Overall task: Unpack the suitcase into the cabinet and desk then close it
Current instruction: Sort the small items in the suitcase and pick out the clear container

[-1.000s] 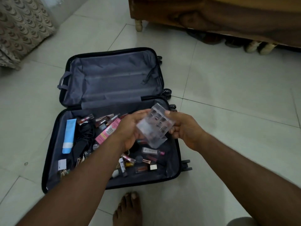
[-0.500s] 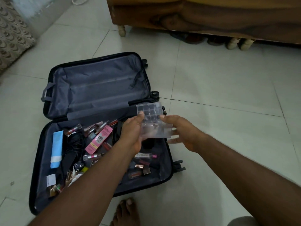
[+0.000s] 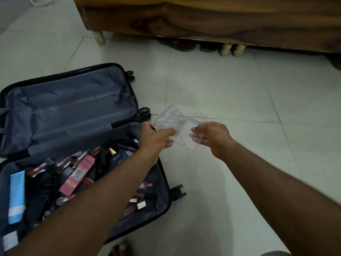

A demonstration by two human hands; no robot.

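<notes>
Clear case shifted right (between both grips).

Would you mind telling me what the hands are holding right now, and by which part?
Both hold one clear plastic compartment box: the left hand grips its left edge, the right hand pinches its right edge.

Cut off at the left edge: open black hard-shell suitcase and light blue tube. Hidden in part under the left forearm: small cosmetic tubes, unreadable. Blurred: clear plastic compartment box, contents unidentifiable. Shadowed under the brown wooden bed frame: dark footwear, type unclear. Cropped at the bottom edge: bare toes.
</notes>
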